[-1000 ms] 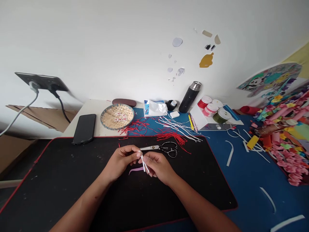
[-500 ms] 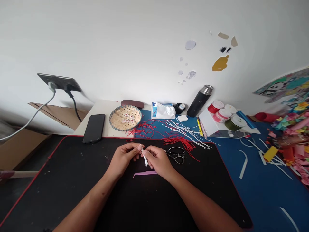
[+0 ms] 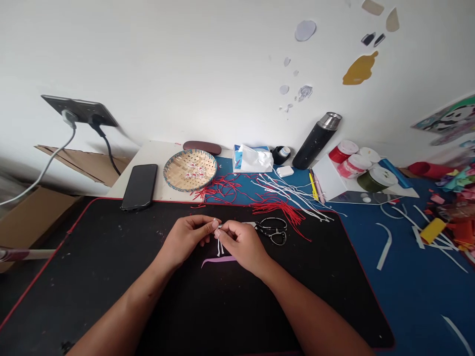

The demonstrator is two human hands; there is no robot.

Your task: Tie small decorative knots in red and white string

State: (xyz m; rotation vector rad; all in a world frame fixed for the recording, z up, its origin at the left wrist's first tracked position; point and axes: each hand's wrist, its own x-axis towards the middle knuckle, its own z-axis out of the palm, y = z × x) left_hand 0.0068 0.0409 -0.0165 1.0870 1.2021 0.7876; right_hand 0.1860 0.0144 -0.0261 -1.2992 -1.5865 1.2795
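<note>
My left hand (image 3: 188,238) pinches the upper end of a white cord (image 3: 219,246) between thumb and index finger. Right beside it, my right hand (image 3: 240,243) is closed on the same cord, with its fingertips close to the left thumb. Two white ends hang down below the fingers; the middle of the cord is hidden by them. Purple tweezers (image 3: 218,260) lie on the black mat (image 3: 218,309) just under the hands, partly covered by my right hand. Black-handled scissors (image 3: 273,229) rest behind my right hand, their blades partly hidden.
A woven basket (image 3: 190,170) holds small red-and-white pieces. Red cords (image 3: 280,211) and white cords (image 3: 293,195) lie behind the scissors. Along the back are a phone (image 3: 140,187), a tissue box (image 3: 252,159), a black thermos (image 3: 317,141) and several spools (image 3: 353,165).
The view has tilted and shifted slightly. The white cord's lower ends now hang apart as two strands, where they were together before. Both hands stay close together on it.
</note>
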